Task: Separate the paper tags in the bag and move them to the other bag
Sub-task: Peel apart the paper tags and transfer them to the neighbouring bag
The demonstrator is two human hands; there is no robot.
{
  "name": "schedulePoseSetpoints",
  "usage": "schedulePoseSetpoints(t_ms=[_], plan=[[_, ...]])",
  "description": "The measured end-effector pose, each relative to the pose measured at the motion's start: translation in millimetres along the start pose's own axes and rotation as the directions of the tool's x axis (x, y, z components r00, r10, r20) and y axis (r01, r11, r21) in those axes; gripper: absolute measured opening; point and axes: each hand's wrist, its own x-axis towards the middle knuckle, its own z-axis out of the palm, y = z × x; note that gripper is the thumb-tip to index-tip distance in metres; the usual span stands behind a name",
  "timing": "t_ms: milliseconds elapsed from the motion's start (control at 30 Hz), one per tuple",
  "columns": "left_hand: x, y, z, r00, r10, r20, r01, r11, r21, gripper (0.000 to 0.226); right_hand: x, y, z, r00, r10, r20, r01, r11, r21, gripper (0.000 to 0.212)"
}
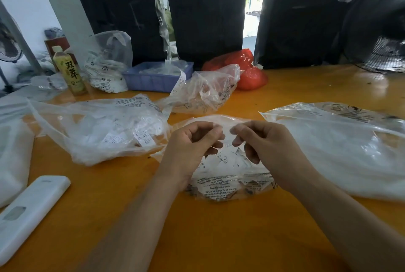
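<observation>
Clear plastic bag [228, 181] w/ paper tags [225, 158] sits center on my orange table [197, 238]; left hand [192, 146] & right hand [263, 144] fingers curled, pinching its top edge. Fuller bag [103, 131] just left.

Orange table [219, 238], red bag [243, 61]

The bottle [69, 71] label reads 双萃; the bag [228, 184] print is too blurred.

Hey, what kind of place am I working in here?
Probably a garment or packing workshop: clear bags of paper tags cover the orange table, black-wrapped bundles stand behind, and a fan sits at right.
</observation>
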Motion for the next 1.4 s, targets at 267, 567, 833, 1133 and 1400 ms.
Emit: schedulePoseSetpoints(t_ms=[267, 567, 833, 1133, 1400], plan=[[0.0, 3.5, 2.3, 0.999, 0.014, -0.052, -0.013, 1.000, 0.006, 0.010, -0.2, 6.8, 3.1, 0.999, -0.004, 0.038, 0.012, 0.980, -0.197, 0.031], [-1.7, 2.7, 3.9, 0.999, 0.016, -0.036, -0.017, 0.999, -0.028, 0.010, -4.4, 4.6, 11.7, 0.992, 0.037, 0.121, -0.046, 0.996, 0.072, 0.029], [-1.3, 4.1, 4.6, 0.997, -0.053, -0.060, 0.046, 0.993, -0.112, 0.010, -4.7, 8.5, 15.7, 0.990, 0.043, 0.131, -0.032, 0.996, -0.080, 0.032], [6.4, 10.6, -8.8, 0.953, -0.196, -0.231, 0.057, 0.865, -0.499, 0.014, 8.9, 29.5, 34.1, 0.989, -0.059, 0.137, 0.139, 0.704, -0.697, 0.020], [6.7, 2.9, -7.5, 0.968, -0.142, -0.207, 0.049, 0.916, -0.398, 0.036, 14.0, 31.3, 36.3, 0.991, 0.040, 0.124, 0.055, 0.734, -0.677, 0.020]])
